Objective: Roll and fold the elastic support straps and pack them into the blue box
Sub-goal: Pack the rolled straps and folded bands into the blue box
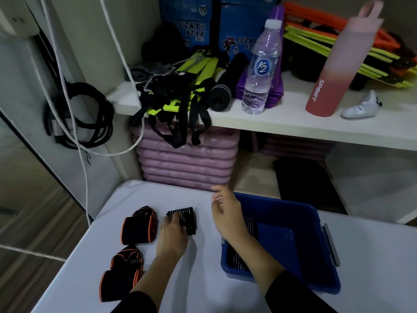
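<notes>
A small folded black ribbed strap lies on the white table. My left hand rests on its near left part with fingers curled over it. Two black straps with orange edging lie to the left, one farther and one nearer. The blue box stands on the right, with black ribbed straps inside at its left end. My right hand hovers over the box's far left corner, fingers loose and empty, blurred.
A white shelf behind the table carries yellow-black straps, a water bottle, a pink bottle and blue cartons. Pink mats are stacked beneath it. Cables hang at the left wall.
</notes>
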The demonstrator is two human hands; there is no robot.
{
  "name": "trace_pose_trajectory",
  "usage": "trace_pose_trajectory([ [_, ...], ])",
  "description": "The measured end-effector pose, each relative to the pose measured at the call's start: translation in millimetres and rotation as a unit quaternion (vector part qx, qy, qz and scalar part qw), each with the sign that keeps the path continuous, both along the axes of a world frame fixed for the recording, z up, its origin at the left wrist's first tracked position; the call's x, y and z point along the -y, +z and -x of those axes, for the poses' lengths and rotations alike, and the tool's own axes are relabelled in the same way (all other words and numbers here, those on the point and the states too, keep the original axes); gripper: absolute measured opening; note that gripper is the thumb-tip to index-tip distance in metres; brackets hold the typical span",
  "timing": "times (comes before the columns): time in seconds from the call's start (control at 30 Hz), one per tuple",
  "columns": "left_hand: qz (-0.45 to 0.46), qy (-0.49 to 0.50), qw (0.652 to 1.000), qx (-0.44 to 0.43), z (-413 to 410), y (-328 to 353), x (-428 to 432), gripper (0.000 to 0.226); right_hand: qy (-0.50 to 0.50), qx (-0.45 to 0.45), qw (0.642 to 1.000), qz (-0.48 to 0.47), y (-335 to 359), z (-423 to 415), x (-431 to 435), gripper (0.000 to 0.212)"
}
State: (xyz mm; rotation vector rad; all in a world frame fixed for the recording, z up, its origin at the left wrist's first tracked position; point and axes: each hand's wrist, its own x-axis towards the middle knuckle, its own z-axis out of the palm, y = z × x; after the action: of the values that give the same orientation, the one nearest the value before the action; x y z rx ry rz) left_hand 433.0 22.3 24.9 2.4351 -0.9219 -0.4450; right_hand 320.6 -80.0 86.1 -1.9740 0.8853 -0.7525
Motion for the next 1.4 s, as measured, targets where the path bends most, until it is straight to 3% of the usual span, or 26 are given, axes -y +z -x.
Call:
trace_pose_trajectory([
  [0.13,-0.027,-0.001,0.999,-0.041,-22.6,-20.6,-3.4,0.057,0.067,-0.249,0.951,-0.173,-41.4,-50.6,-3.9,0.046],
  [0.23,-0.023,-0.005,0.998,-0.060,-37.2,-33.4,-3.7,0.061,0.040,-0.310,0.921,-0.235,-72.2,-68.4,-1.5,0.057],
  [0.43,0.018,-0.018,0.998,-0.062,-50.1,-45.0,-0.3,0.062,0.010,-0.279,0.924,-0.261,-105.9,-90.6,1.2,0.050],
  [0.67,0.087,0.005,0.993,-0.077,-47.0,-49.5,-3.3,0.064,-0.039,-0.194,0.902,-0.385,-118.1,-99.8,4.2,0.054],
  [0.8,0.111,0.015,0.990,-0.086,-43.8,-46.4,-6.3,0.062,-0.026,-0.171,0.900,-0.400,-116.3,-97.9,5.0,0.036],
  [1.0,0.092,-0.009,0.994,-0.055,-36.3,-36.5,-11.8,0.063,-0.021,-0.144,0.935,-0.324,-94.8,-88.6,7.5,0.029],
  [1.17,0.136,-0.035,0.990,0.004,-20.0,-5.4,-8.0,0.062,-0.031,-0.041,0.973,-0.224,-22.3,-48.2,19.0,0.028],
  [1.4,0.201,-0.155,0.966,-0.053,24.0,26.7,21.6,0.041,-0.111,0.056,0.963,-0.240,37.7,43.8,53.9,0.026],
])
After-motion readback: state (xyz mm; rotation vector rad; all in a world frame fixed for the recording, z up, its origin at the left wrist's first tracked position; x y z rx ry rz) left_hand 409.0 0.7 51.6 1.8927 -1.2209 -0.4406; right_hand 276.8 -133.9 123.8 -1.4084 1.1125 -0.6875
